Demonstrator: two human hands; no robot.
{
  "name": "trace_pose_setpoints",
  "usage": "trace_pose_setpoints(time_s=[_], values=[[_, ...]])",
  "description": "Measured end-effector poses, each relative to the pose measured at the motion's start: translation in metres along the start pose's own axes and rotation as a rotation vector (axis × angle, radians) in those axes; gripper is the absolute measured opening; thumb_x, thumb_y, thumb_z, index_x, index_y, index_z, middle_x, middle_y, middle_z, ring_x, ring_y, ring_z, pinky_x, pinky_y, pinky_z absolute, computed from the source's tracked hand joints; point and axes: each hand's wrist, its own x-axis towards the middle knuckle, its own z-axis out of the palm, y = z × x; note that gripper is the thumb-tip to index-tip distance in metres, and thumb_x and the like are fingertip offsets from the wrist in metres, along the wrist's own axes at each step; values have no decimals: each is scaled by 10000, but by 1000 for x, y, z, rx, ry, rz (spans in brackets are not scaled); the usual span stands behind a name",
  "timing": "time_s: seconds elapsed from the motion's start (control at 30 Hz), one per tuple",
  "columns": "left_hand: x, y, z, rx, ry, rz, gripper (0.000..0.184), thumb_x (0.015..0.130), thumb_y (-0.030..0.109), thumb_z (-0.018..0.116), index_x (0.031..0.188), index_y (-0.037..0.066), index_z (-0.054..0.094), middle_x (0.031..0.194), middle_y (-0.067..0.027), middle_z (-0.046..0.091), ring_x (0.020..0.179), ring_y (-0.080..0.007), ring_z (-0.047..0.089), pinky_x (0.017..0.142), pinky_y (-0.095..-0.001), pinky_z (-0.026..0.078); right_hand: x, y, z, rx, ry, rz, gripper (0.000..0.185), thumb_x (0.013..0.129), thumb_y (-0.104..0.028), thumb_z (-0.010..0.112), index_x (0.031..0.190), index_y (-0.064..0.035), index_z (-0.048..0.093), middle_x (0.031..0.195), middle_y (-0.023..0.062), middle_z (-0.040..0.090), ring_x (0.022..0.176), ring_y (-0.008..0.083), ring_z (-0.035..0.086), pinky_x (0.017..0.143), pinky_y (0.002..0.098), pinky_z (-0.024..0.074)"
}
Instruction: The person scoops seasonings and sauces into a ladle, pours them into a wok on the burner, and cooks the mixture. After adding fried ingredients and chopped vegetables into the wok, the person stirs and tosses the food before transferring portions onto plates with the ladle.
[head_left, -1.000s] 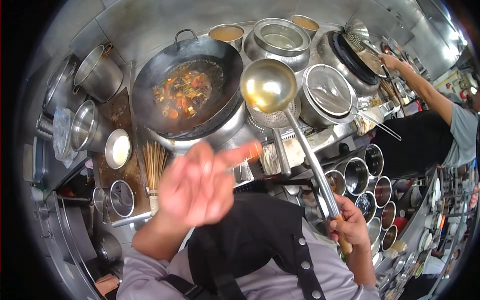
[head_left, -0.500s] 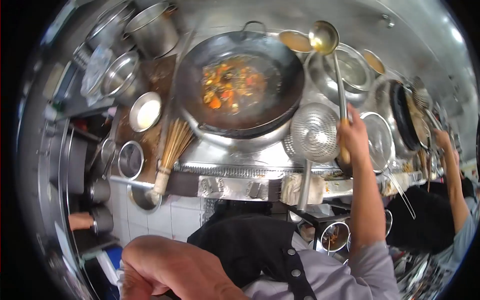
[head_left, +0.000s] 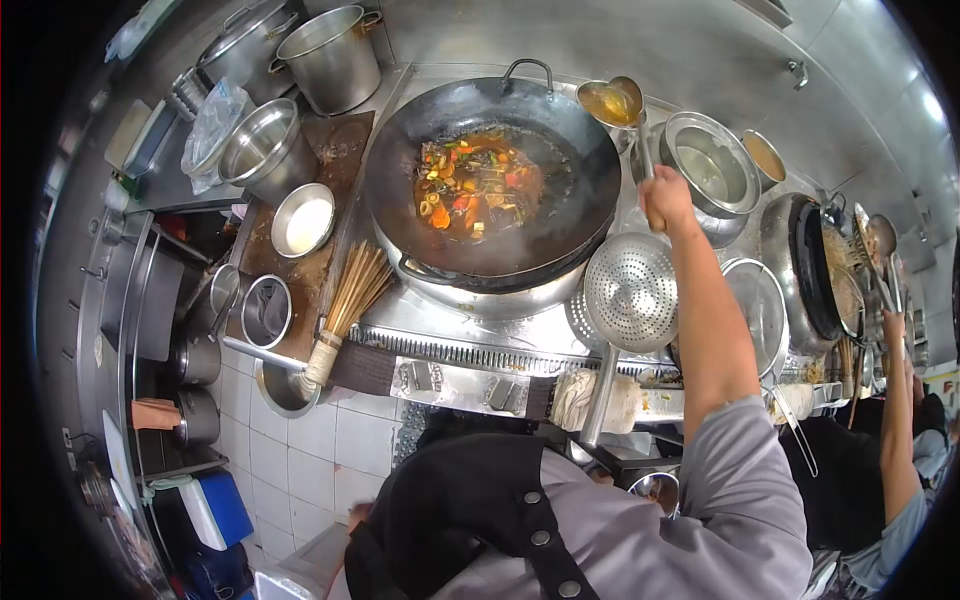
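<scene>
My right hand (head_left: 668, 200) is closed around the handle of a ladle (head_left: 645, 140). The ladle's head is at a small bowl of amber liquid (head_left: 604, 104), just right of the wok's far rim. To the left sits a large dark wok (head_left: 580, 190) on the burner. Inside it, chopped vegetables (head_left: 470, 190), orange, red and green, lie in brown liquid with light steam. Below my right forearm rests a perforated skimmer (head_left: 630, 290). Of my left hand (head_left: 358, 514), only a sliver shows at my apron's edge, fingers hidden.
A bamboo brush (head_left: 345, 310) leans at the wok's lower left. Beside it are a bowl of white contents (head_left: 303, 220) and steel pots (head_left: 330, 60). On the right stand a pot of clear liquid (head_left: 712, 165), a mesh strainer (head_left: 755, 315) and a co-worker's arm (head_left: 897, 430) at another wok.
My right hand has moved forward and slightly left, bringing the ladle from its raised position down to the amber liquid bowl. My left hand has dropped back almost out of sight.
</scene>
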Motion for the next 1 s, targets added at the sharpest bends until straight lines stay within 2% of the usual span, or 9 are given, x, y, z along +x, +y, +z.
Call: trace_pose_setpoints(time_s=[0.2, 0.37, 0.4, 0.47, 0.57, 0.7, 0.77, 0.83, 1.0], values=[[-70, -56, 72, -153, -322, -323, 282, 896, 279, 616, 1046, 51, 684, 1018, -142, 697, 1039, -284, 640, 939, -412, 482, -87, 1, -81, -576, 313, -131, 577, 788, -82, 625, 1351, -53, 503, 987, 272, 676, 858, 342, 691, 787, 413, 532], [10, -39, 14, 283, -41, 388, 318, 913, 338, 596, 999, 46, 687, 992, -138, 709, 996, -283, 662, 881, -392, 508, -94, -19, -147, -709, 336, 12, 431, 810, -81, 597, 1226, 15, 541, 956, 250, 679, 801, 335, 686, 718, 433, 541], [40, -27, -15, 167, 53, 439, 328, 916, 350, 592, 990, 45, 687, 987, -137, 712, 987, -282, 666, 869, -388, 513, -77, -19, -162, -272, 140, 223, 312, 829, -73, 583, 1127, 12, 548, 897, 208, 662, 731, 301, 664, 637, 409, 522], [71, 51, -71, -944, 170, 43, 156, 954, 192, 559, 901, 54, 609, 758, -51, 618, 570, -139, 595, 474, -284, 462, -44, -41, -185, 476, -67, 431, 90, 864, -58, 564, 942, -20, 537, 778, 126, 604, 619, 229, 611, 514, 344, 467], [88, 205, -183, -784, 338, 253, 63, 937, 96, 627, 931, 35, 619, 659, 5, 541, 510, -66, 467, 469, -221, 391, -30, -101, -169, 929, 5, 341, 131, 882, -44, 569, 794, -94, 485, 674, 57, 519, 583, 166, 575, 480, 283, 421], [84, 363, -245, -619, 478, 765, 134, 906, 60, 660, 1035, 21, 656, 938, -65, 624, 801, -137, 582, 646, -273, 483, -28, -101, -163, 996, -108, 337, 81, 857, -70, 605, 913, -50, 551, 714, 67, 574, 601, 191, 594, 509, 319, 459], [89, 415, -252, -232, 729, 1169, 164, 884, 76, 678, 1039, 27, 668, 979, -92, 632, 902, -229, 585, 771, -347, 496, -55, -74, -143, -214, 180, -100, 386, 828, -107, 646, 1185, 3, 549, 835, 132, 664, 684, 267, 654, 616, 385, 524], [108, 435, -246, -116, 776, 1280, 165, 869, 84, 689, 1024, 32, 676, 977, -101, 633, 928, -280, 575, 818, -387, 486, -121, -59, -111, -551, 391, -191, 632, 805, -135, 679, 1372, 29, 452, 946, 208, 702, 819, 339, 693, 756, 410, 542], [137, 442, -229, -101, 641, 1239, 80, 864, 149, 683, 866, 70, 700, 912, -81, 633, 883, -309, 567, 783, -431, 444, -353, -26, -46, -302, 318, -96, 757, 779, -38, 660, 1476, 16, 369, 1306, 240, 589, 1173, 321, 613, 975, 375, 476]])
